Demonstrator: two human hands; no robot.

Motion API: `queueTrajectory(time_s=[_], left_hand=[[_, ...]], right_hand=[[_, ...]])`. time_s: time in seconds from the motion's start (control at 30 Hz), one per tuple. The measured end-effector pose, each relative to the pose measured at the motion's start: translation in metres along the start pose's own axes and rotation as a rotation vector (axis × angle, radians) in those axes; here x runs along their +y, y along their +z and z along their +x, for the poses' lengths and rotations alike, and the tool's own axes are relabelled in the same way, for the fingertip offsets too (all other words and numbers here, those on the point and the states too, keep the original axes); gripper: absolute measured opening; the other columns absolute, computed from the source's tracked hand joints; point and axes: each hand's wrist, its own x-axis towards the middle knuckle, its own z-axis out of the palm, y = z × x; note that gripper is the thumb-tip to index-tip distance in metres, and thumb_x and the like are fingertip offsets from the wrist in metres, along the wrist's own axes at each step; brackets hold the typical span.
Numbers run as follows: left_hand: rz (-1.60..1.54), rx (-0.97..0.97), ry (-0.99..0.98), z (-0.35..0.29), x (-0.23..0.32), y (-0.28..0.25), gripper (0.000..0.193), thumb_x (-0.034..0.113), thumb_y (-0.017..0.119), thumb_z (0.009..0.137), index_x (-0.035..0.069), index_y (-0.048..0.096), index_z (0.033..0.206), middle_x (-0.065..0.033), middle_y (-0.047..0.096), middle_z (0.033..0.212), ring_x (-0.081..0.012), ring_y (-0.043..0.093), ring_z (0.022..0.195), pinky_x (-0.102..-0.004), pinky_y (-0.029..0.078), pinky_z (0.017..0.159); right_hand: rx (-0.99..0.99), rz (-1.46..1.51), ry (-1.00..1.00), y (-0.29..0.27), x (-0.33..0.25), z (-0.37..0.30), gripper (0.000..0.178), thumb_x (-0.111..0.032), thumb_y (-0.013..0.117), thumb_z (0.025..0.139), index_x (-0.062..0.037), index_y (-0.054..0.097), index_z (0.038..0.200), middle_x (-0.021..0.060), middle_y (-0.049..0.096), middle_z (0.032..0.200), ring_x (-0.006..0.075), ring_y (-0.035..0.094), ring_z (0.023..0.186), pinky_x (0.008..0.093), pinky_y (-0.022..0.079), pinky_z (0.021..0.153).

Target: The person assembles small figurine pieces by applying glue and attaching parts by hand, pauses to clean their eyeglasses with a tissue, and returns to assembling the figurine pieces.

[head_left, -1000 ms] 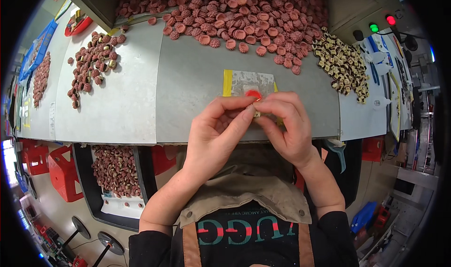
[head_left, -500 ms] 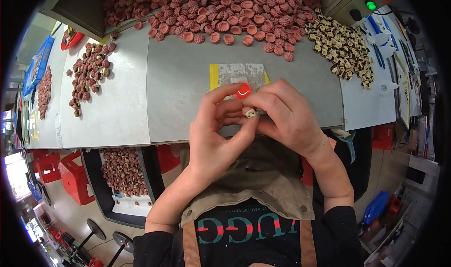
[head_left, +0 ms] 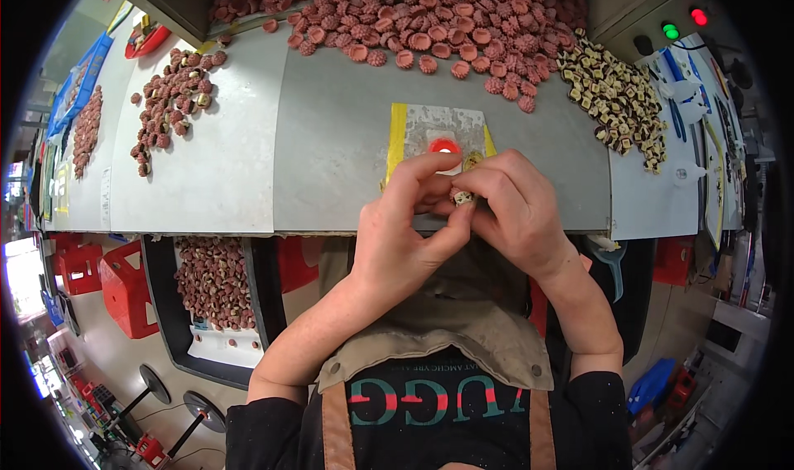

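Observation:
A small pink-and-cream piece point(head_left: 462, 197) is pinched between the fingertips of both hands, its speckled cream side turned toward me. My left hand point(head_left: 405, 230) holds it between thumb and fingers, and its index finger reaches over toward a glowing red round spot point(head_left: 445, 145). From the other side, my right hand point(head_left: 517, 205) closes on the same piece with bent fingers, which partly hide it. Just beyond my hands lies a worn grey sheet point(head_left: 447, 119) edged with yellow tape point(head_left: 398, 131), and the red spot is on its near part.
Ridged pink cups point(head_left: 430, 36) heap at the table's back. Cream-and-dark cubes point(head_left: 616, 98) lie right; pink-and-cream pieces point(head_left: 174, 98) lie left. Below the table edge, a black bin point(head_left: 269, 305) holds more pieces point(head_left: 215, 284). Red stools point(head_left: 124, 292) stand left. Indicator lights point(head_left: 670, 30) glow on a box.
The view has shifted, so the table's things appear farther right and slightly higher. My hands sit slightly nearer me relative to the sheet, showing more of the red spot. They still hold the piece.

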Motion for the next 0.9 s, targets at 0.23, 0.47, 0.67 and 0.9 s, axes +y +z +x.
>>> queueTrajectory(time_s=[0.23,0.47,0.67,0.9], left_hand=[[0.500,0.115,0.120,0.005,0.004,-0.059,0.027,0.009,0.067,0.081,0.005,0.062,0.107,-0.0087,0.066,0.088,-0.0224,0.066,0.082,-0.0319,0.054,0.074],[1.316,0.384,0.400,0.046,-0.008,-0.170,0.024,0.015,0.067,0.084,0.010,0.065,0.107,-0.0090,0.063,0.107,-0.0260,0.059,0.100,-0.0363,0.047,0.087],[0.171,0.258,0.275,0.008,0.087,-0.104,0.029,0.006,0.061,0.090,-0.004,0.057,0.116,-0.0120,0.062,0.115,-0.0189,0.057,0.106,-0.0319,0.046,0.091],[-2.011,0.474,0.227,-0.079,0.174,-0.069,0.022,0.027,0.044,0.096,0.013,0.054,0.109,0.0031,0.052,0.083,-0.0118,0.049,0.077,-0.0277,0.040,0.079]], right_hand=[[0.093,0.069,0.211,-0.045,-0.031,-0.001,0.037,-0.023,0.077,0.077,-0.0057,0.060,0.105,0.0080,0.059,0.093,0.0228,0.058,0.084,0.0358,0.047,0.070],[0.597,0.895,-0.359,-0.117,-0.085,0.014,0.038,-0.037,0.074,0.078,-0.0091,0.055,0.095,0.0055,0.048,0.081,0.0153,0.041,0.069,0.0248,0.028,0.059],[0.659,0.589,-0.238,-0.142,-0.083,-0.033,0.031,-0.033,0.069,0.081,-0.0085,0.055,0.092,0.0050,0.048,0.080,0.0147,0.041,0.069,0.0261,0.029,0.059],[0.635,0.318,-0.170,-0.137,-0.087,-0.024,0.022,-0.028,0.063,0.083,-0.0076,0.054,0.088,0.0042,0.047,0.078,0.0137,0.041,0.068,0.0279,0.031,0.060]])
